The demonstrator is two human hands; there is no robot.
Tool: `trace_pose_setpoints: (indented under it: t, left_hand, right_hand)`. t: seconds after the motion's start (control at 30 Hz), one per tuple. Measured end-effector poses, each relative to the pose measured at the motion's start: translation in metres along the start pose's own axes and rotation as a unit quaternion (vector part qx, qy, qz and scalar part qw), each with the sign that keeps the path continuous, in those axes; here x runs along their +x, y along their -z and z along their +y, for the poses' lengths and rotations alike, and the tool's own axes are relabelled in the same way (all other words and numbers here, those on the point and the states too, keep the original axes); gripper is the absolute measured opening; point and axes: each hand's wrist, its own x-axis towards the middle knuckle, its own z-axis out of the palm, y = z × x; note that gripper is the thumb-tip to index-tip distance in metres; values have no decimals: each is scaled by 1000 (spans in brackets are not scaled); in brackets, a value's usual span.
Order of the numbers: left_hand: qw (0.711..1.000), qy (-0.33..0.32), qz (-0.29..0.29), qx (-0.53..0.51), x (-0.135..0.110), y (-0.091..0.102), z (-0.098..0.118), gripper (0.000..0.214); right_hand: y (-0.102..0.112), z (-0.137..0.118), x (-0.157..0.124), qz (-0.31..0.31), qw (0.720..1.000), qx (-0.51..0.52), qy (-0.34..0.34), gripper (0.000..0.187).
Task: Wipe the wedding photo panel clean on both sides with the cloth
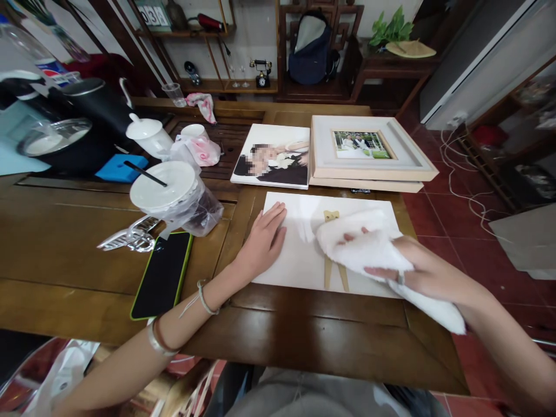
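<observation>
A white rectangular board (295,263) lies flat on the wooden table in front of me. Its gold-coloured stand piece (329,277), with two splayed legs, shows on the upper face. My left hand (263,240) rests flat on the board's left side, fingers stretched out. In my right hand (402,260) is a white cloth (351,234), bunched under the fingers and pressed on the board's right half. The cloth covers part of the stand, and one end trails past the board's near right corner.
Behind the board lie a photo panel (278,165) and stacked picture frames (369,168). To the left are a phone (161,275), a lidded drink cup (169,194) in a plastic bag, a blue box (121,168) and a white teapot (150,138). A red tiled floor (447,214) borders the table's right edge.
</observation>
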Motion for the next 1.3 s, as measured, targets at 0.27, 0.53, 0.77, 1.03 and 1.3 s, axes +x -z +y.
trace_pose_setpoints:
  t: [0.27,0.53,0.77,1.03,1.3]
  left_hand:
    - [1000,-2,4,7,0,0,-1,39]
    - [1000,-5,5,5,0,-1,-2,39]
    - [1000,-11,9,2,-1,-1,-3,39]
    - [1000,-16,10,8,0,-1,-2,39]
    - [1000,-17,7,7,0,0,-2,39]
  right_hand:
    - [-2,-13,66,39,994,99,-6,35]
    - [-34,-12,95,130,988,-64,59,12]
    - [-43,-33,65,14,969,-200,145,27]
    - [-47,-60,-1,-102,968,-113,201,25]
    - [-27,-54,-17,-131,966,-1,223,24]
